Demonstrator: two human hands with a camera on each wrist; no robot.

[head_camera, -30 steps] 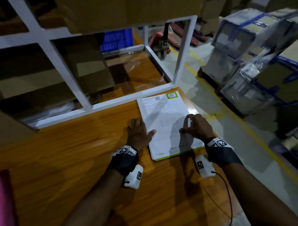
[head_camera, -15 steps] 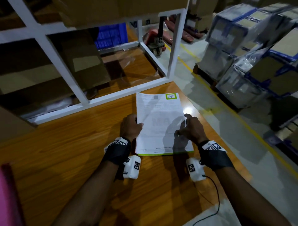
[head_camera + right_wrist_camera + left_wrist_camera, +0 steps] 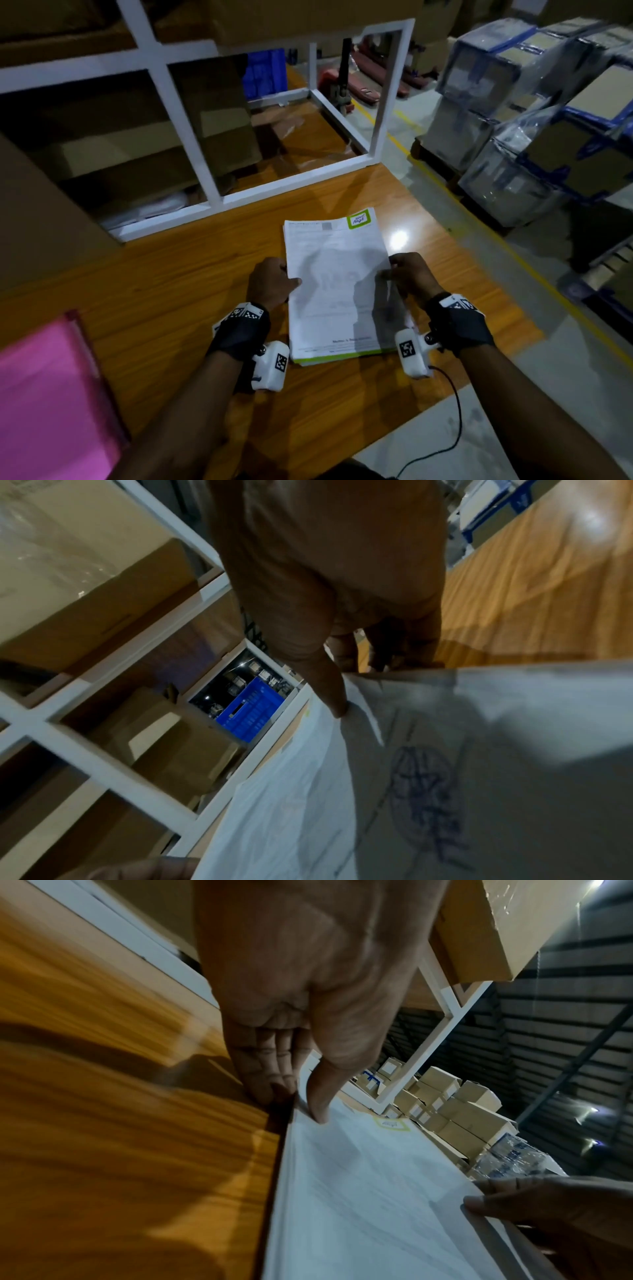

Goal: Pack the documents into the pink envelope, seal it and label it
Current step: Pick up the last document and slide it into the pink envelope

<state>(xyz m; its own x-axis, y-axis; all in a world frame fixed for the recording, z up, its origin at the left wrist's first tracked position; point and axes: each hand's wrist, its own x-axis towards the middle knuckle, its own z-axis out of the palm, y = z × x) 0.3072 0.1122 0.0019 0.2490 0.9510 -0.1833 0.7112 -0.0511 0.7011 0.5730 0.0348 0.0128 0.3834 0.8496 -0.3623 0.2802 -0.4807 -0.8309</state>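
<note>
A stack of white documents with a green logo at its far corner is held over the wooden table. My left hand grips its left edge, thumb on top and fingers under, as the left wrist view shows at the documents. My right hand pinches the right edge, thumb on the top sheet; the documents there show a blue stamp. The pink envelope lies flat at the table's near left corner, apart from both hands.
A white metal shelf frame holding cardboard boxes runs along the table's far side. Wrapped pallets of boxes stand on the floor to the right. The table's right edge drops to the floor with a yellow line.
Both hands went from resting flat on the documents to gripping their side edges. The stack has come nearer to me and squared up, and the pink envelope has come into view.
</note>
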